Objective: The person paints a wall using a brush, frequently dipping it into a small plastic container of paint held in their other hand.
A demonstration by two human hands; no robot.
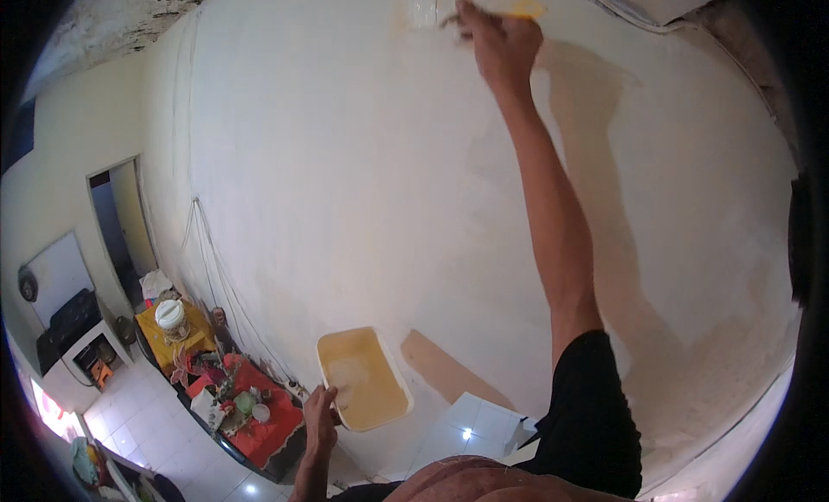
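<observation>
High on the white wall (363,152), at the top of the view, my right hand (502,38) is closed on a paintbrush with a yellow handle (528,11). The brush's bristles are blurred and lie close to a wet, shiny patch (424,9) on the wall. At the lower middle, my left hand (322,411) grips the left rim of a rectangular plastic tub (366,379) with a whitish rim and a yellowish inside. A paler, cloudy area shows in the tub; what it is cannot be told.
Cables (210,262) hang down the wall at left. Below them stands a long low table with a red cloth (275,424), artificial flowers, bowls and a lidded white container (170,315). A doorway (123,223) and a counter (90,346) are farther left. White tiles (476,424) show below.
</observation>
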